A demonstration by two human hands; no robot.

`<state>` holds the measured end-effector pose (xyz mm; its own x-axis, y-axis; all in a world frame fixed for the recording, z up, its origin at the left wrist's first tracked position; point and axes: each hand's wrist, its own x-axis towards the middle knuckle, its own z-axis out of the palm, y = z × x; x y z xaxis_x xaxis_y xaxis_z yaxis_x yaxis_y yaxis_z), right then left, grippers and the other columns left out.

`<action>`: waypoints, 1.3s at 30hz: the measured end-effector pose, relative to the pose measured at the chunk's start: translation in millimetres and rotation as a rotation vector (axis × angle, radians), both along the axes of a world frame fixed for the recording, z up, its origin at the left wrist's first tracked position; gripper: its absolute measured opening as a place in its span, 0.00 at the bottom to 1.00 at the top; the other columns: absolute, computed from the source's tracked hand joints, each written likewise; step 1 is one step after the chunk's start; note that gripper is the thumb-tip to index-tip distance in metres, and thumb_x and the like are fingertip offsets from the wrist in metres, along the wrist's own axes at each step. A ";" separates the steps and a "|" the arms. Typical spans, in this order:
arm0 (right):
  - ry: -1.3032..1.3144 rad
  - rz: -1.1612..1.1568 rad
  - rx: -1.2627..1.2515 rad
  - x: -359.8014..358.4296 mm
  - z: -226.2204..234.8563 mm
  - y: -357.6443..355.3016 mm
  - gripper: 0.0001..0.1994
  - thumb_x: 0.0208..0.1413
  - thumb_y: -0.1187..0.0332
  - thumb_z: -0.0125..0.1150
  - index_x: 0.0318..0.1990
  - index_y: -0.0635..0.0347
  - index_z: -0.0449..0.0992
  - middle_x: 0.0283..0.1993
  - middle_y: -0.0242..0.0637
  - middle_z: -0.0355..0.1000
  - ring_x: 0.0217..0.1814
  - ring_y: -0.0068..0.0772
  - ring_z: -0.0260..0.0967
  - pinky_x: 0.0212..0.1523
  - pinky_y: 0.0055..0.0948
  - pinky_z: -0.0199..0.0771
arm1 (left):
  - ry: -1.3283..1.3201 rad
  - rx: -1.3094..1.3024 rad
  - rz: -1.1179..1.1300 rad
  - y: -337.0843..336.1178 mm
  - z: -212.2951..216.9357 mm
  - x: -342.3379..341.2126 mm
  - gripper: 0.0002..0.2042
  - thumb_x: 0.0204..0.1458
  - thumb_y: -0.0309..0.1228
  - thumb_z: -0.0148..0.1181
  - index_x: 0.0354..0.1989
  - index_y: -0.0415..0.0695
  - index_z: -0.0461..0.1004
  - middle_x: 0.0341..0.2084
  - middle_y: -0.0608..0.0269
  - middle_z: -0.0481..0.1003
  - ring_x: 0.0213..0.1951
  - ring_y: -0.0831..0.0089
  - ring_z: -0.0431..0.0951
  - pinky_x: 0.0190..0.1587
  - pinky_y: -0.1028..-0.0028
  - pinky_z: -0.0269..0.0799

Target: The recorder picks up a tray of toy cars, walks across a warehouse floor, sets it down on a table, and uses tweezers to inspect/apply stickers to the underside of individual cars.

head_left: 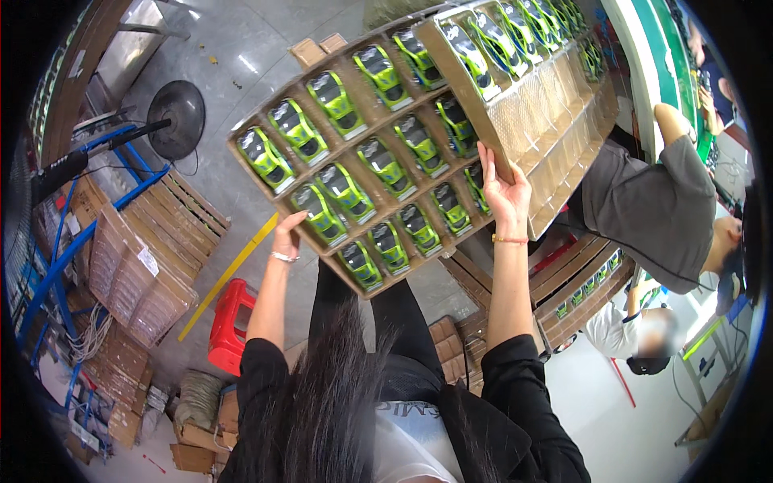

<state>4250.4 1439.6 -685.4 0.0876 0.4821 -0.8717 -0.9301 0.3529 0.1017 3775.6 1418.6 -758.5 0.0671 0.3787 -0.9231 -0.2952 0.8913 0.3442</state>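
A large brown compartment tray (366, 131) is tilted in front of me, with rows of green and black toy cars (387, 165) in its pockets. My left hand (287, 235) grips its near left edge, thumb on top and the other fingers hidden below. A second brown tray (555, 133) overlaps its right part; toy cars (499, 40) fill its far row, while the nearer pockets are bare. My right hand (507, 189) is palm up, closed on the second tray's left edge near its corner. Whether it also touches the lower tray I cannot tell.
Left are a red stool (231, 326), a round black base (176, 119) and stacked brown trays (145, 249) by a blue frame. A person in a dark grey shirt (644, 209) stands close right; another in white (616, 334) is lower. More trays (584, 294) sit at right.
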 end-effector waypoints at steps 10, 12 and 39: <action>-0.053 0.007 -0.153 -26.0 -34.0 2.6 0.21 0.55 0.78 0.47 0.55 0.88 0.63 0.62 0.67 0.61 0.68 0.68 0.55 0.65 0.46 0.70 | 0.087 -0.110 0.132 -49.3 100.3 -135.2 0.18 0.46 0.31 0.60 0.44 0.34 0.77 0.44 0.56 0.79 0.47 0.63 0.78 0.56 0.65 0.69; -0.098 0.032 -0.143 -56.2 -46.8 -2.5 0.21 0.56 0.77 0.47 0.54 0.86 0.64 0.61 0.66 0.63 0.67 0.66 0.57 0.66 0.46 0.68 | 0.104 -0.087 0.109 -49.4 117.9 -171.7 0.20 0.46 0.31 0.60 0.47 0.35 0.75 0.45 0.55 0.78 0.47 0.61 0.78 0.56 0.63 0.71; -0.766 0.390 -0.439 12.0 -163.2 -163.2 0.27 0.66 0.48 0.41 0.62 0.58 0.66 0.61 0.38 0.68 0.61 0.42 0.68 0.61 0.46 0.69 | 0.156 -0.064 0.212 -65.9 107.1 -184.3 0.24 0.49 0.36 0.61 0.54 0.39 0.71 0.49 0.57 0.76 0.50 0.60 0.76 0.56 0.60 0.71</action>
